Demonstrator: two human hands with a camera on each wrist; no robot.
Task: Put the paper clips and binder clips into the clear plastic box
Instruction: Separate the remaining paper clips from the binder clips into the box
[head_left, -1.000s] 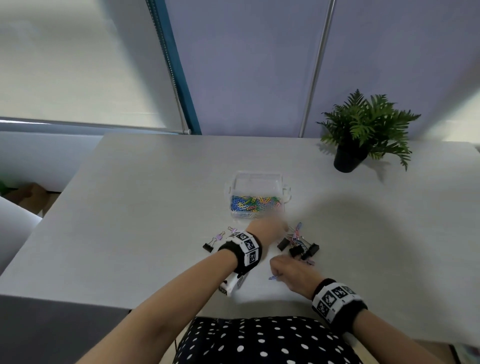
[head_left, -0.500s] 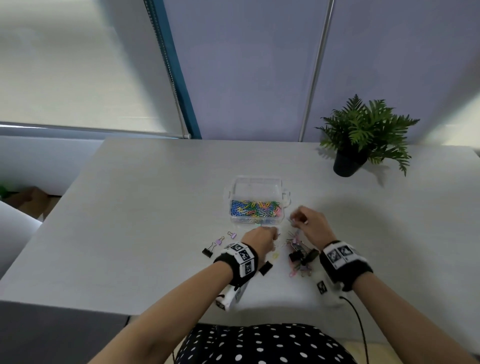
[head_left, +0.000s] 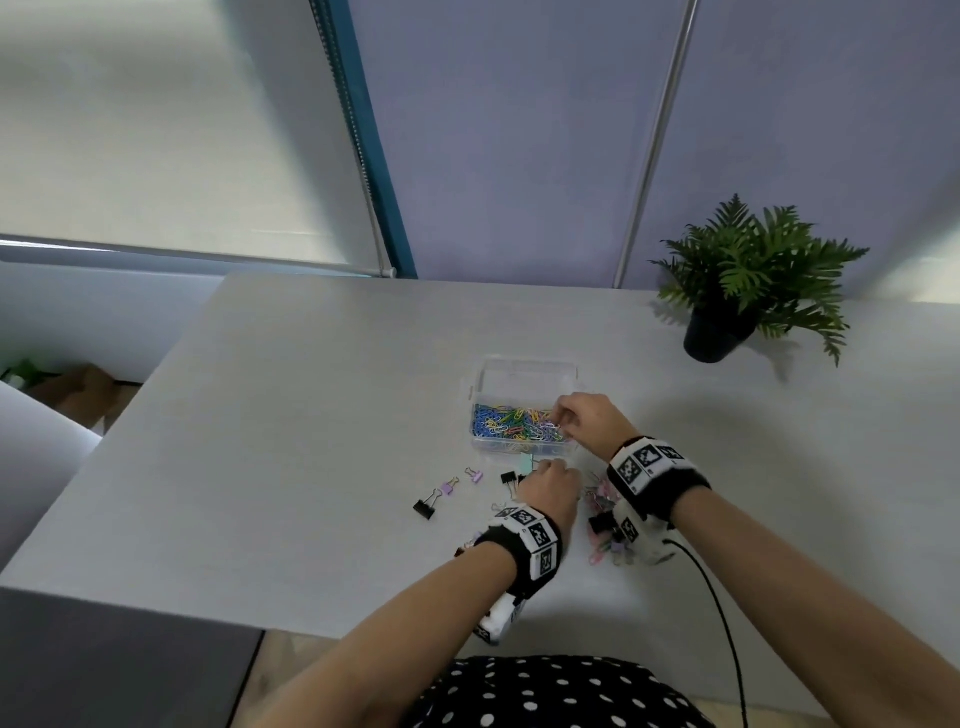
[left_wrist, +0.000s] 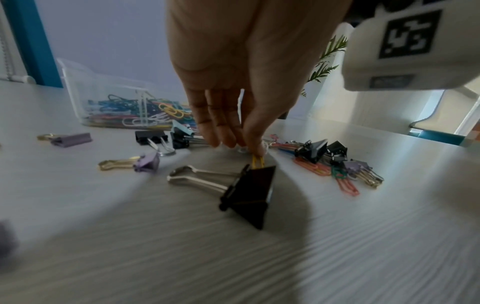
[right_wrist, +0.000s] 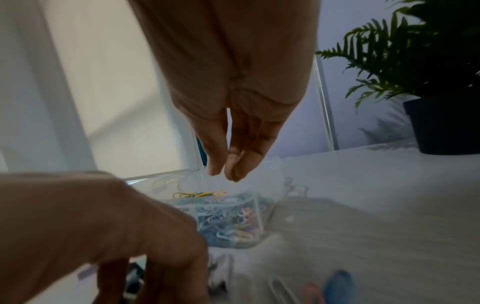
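Observation:
The clear plastic box (head_left: 527, 366) holds a heap of coloured paper clips (head_left: 511, 421). My right hand (head_left: 563, 423) hovers over its near right corner; in the right wrist view its thumb and fingers (right_wrist: 224, 174) point down, tips close, with nothing seen between them. My left hand (head_left: 550, 480) is down on the table just in front of the box. Its fingertips (left_wrist: 241, 147) pinch a yellow paper clip (left_wrist: 258, 161) behind a large black binder clip (left_wrist: 249, 191). Purple binder clips (head_left: 449, 487) and a black one (head_left: 425, 508) lie to the left. A mixed pile (head_left: 602, 501) lies to the right.
A potted fern (head_left: 737, 291) stands at the table's back right. A cable (head_left: 722, 613) runs from my right wrist off the near table edge. The table's left edge (head_left: 104, 452) drops to the floor.
My right hand has travelled from the near table edge up past the pile to above the box. My left hand has shifted slightly right, down onto the yellow paper clip.

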